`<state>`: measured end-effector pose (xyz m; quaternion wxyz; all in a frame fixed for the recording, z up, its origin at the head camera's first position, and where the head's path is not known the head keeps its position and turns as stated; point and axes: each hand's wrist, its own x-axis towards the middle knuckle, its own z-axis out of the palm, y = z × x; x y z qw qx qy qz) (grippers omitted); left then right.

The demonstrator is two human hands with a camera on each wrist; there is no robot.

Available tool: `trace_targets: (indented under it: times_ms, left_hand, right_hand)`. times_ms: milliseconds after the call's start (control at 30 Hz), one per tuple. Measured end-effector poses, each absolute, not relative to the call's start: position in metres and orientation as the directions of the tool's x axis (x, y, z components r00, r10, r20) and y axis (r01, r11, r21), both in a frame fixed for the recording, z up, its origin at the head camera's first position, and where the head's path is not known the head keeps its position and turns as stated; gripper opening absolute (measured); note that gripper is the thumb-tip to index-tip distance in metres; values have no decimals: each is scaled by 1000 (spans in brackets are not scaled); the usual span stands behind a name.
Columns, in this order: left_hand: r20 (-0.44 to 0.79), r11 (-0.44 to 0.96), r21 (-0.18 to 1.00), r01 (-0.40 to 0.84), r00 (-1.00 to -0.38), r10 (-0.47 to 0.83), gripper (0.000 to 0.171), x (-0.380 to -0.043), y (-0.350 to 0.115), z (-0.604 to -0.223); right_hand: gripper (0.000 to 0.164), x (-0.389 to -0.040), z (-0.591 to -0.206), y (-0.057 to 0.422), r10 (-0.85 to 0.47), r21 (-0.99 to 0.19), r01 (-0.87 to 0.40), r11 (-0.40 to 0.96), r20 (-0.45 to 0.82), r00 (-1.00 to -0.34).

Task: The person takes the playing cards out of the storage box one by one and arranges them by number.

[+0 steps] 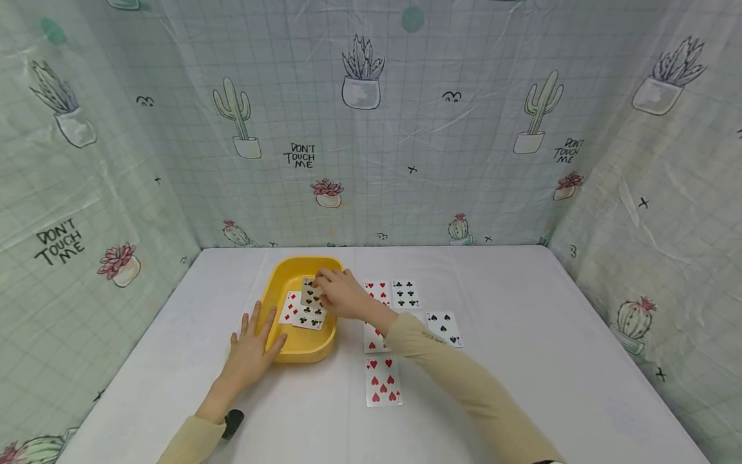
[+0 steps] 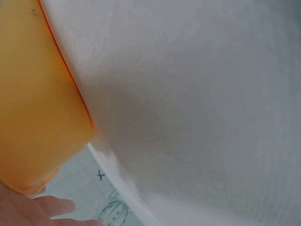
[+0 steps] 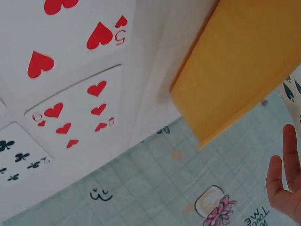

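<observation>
A yellow bin (image 1: 301, 351) stands left of the table's middle. My left hand (image 1: 252, 351) rests on its near left rim, fingers spread. Over the bin, my right hand (image 1: 342, 295) pinches a spades card (image 1: 309, 294) by its right side; this card (image 3: 292, 94) also shows at the right wrist view's edge. Inside the bin lie a diamonds card (image 1: 286, 309) and a clubs card (image 1: 310, 318), overlapping. The left wrist view shows the bin's outer wall (image 2: 42, 94) beside my left fingers (image 2: 56, 207).
Right of the bin lie a six of hearts (image 3: 82, 110), a six of clubs (image 1: 406, 294), a five of hearts (image 3: 70, 28) partly behind my right arm in the head view, a five of spades (image 1: 445, 325) and a seven of hearts (image 1: 383, 381). A patterned cloth (image 1: 417, 129) rises behind the table.
</observation>
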<state>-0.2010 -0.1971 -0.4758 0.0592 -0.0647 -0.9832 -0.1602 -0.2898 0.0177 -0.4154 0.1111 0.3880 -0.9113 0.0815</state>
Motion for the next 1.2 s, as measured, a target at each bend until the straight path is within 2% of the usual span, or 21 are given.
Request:
trace_targets:
  times_ms: [267, 600, 1200]
  left_hand:
    - [135, 941, 305, 145, -985, 108, 66, -201, -197, -474]
    - [129, 941, 307, 145, -986, 109, 66, -201, -196, -472]
    - [112, 940, 313, 135, -988, 104, 67, -200, -197, -472]
  right_hand:
    - [22, -281, -399, 45, -718, 34, -766, 641, 377, -585]
    - [22, -269, -386, 88, -708, 48, -798, 600, 497, -502]
    - [25, -232, -400, 160, -776, 71, -837, 543, 423, -468]
